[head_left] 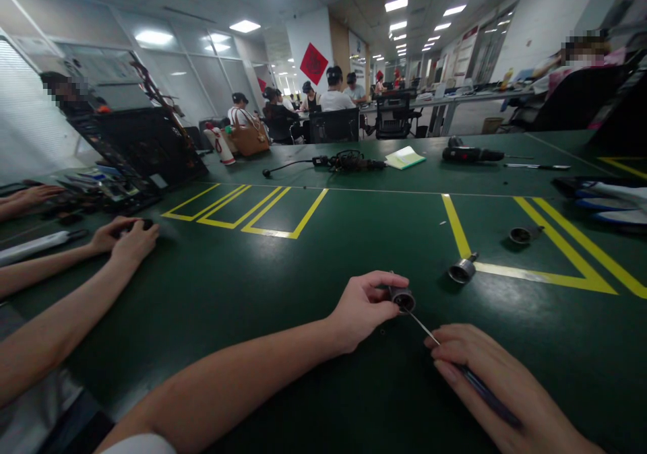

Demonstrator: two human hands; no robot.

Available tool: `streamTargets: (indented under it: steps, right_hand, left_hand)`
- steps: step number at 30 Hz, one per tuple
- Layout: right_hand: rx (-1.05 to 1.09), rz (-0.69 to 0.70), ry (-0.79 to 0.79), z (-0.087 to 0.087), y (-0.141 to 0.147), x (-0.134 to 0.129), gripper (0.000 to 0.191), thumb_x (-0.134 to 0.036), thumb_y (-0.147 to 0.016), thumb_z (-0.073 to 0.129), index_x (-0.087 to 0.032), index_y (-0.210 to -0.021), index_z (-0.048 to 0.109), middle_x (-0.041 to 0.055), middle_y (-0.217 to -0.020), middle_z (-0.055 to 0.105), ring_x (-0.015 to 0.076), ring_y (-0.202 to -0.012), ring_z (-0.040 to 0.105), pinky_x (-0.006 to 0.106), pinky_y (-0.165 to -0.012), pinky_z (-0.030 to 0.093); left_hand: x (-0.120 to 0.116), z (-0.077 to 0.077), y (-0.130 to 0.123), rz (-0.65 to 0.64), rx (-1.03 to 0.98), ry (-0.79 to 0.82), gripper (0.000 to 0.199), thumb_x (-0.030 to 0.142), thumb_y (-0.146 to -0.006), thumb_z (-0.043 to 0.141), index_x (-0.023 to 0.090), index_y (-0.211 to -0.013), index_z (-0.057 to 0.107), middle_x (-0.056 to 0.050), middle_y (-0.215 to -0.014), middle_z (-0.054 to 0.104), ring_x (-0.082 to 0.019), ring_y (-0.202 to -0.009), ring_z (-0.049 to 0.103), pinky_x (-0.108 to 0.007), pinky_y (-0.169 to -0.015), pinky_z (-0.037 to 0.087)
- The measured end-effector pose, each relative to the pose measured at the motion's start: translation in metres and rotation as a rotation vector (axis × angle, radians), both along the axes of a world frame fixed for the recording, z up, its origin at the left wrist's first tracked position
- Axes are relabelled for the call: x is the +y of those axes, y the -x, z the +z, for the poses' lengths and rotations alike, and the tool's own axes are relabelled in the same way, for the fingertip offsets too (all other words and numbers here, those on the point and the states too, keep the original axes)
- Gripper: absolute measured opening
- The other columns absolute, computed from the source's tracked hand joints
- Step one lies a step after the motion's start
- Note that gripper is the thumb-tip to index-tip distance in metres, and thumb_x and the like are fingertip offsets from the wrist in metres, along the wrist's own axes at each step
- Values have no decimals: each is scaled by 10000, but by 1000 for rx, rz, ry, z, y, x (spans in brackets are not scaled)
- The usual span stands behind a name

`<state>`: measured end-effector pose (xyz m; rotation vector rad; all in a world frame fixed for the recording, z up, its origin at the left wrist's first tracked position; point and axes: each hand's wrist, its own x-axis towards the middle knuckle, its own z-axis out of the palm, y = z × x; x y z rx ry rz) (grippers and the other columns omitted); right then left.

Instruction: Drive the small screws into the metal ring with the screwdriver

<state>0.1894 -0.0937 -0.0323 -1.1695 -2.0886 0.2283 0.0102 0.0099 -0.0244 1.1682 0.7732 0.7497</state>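
Observation:
My left hand (364, 306) is closed around a small, cup-shaped metal part (403, 299), its open end tilted toward my right. Thumb and fingers pinch it just above the green table. In my right hand (485, 373) is a slim screwdriver (423, 327) with a thin bright shaft and a dark handle. Its tip reaches the mouth of the metal part; how far it goes in is hidden. To the right lie a similar metal cup with a stub shaft (461, 270), on a yellow tape line, and another such cup (524, 234) farther back.
At left, a co-worker's hands (126, 238) hold a dark piece. Along the back lie a cable bundle (348, 161), a notepad (405, 158), a power drill (470, 152) and a pen (536, 166). Blue-and-white items (614, 205) sit at far right. Yellow tape marks the green table (242, 275).

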Motion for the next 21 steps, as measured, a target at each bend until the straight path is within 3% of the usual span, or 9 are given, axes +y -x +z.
streamTargets:
  steps: [9, 21]
  right_hand:
    - [23, 20, 53, 2, 0, 0, 163, -217, -857, 559, -236, -1001, 634, 52, -949, 723, 196, -900, 698, 275, -770, 588]
    - [-37, 34, 90, -4, 0, 2, 197, -219, -850, 578, -250, -1036, 633, 49, -986, 714, 198, -930, 686, 316, -813, 578]
  left_hand:
    - [2, -12, -1, 34, 11, -62, 257, 36, -650, 641, 145, -883, 646, -76, -967, 675, -209, -894, 662, -389, -819, 510]
    - [0, -8, -4, 68, 33, -38, 208, 29, -625, 638, 130, -806, 647, -77, -972, 668, -183, -825, 666, -356, -784, 518]
